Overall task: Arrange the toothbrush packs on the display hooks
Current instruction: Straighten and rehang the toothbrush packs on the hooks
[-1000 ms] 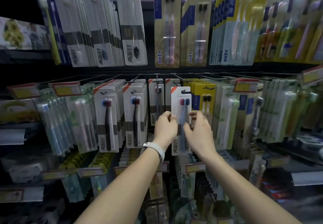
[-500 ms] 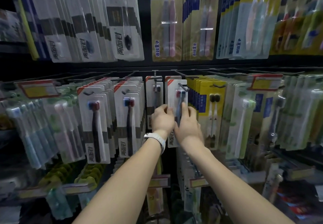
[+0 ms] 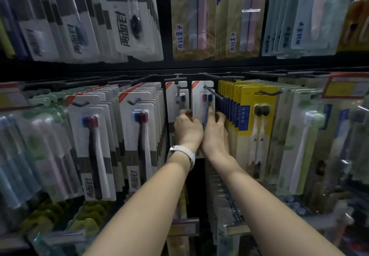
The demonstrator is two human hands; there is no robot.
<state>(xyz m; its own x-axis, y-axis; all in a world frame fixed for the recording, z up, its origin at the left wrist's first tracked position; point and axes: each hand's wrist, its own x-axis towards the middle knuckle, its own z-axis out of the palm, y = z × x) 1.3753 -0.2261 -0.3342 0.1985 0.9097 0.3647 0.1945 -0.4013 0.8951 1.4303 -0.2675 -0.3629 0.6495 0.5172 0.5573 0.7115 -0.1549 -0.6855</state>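
Presently, working left to right across the middle row, we record full hooks of white-carded packs (image 3: 93, 147) at the left, each card hanging square on its hook. Next comes a thinly stocked hook carrying a single-brush pack (image 3: 175, 99). The left hand (image 3: 188, 130), with a white watch (image 3: 184, 154) at the wrist, has its fingers curled against the left edge of the toothbrush pack (image 3: 200, 103); how tightly the grip bears on the card we cannot tell, since the fingertips are hidden behind the knuckles. That pack hangs on the dark hook (image 3: 214, 93), far back near the rear panel, with the hook's bare prong running forward past it. The right hand (image 3: 214, 133) is pressed to the pack's face and right edge, one finger extended up along the blister, the others bent round the side.

To the right stand the yellow-carded packs (image 3: 257, 115), packed tight and just beside the right hand.

We judge the seating step nearly finished. Risks noted: a sideways push could skew the card on the prong or tear its hanging slot; the right knuckles could drag a yellow card forward off its hook; and release before the card settles could leave it swinging against the neighbouring single-brush pack.
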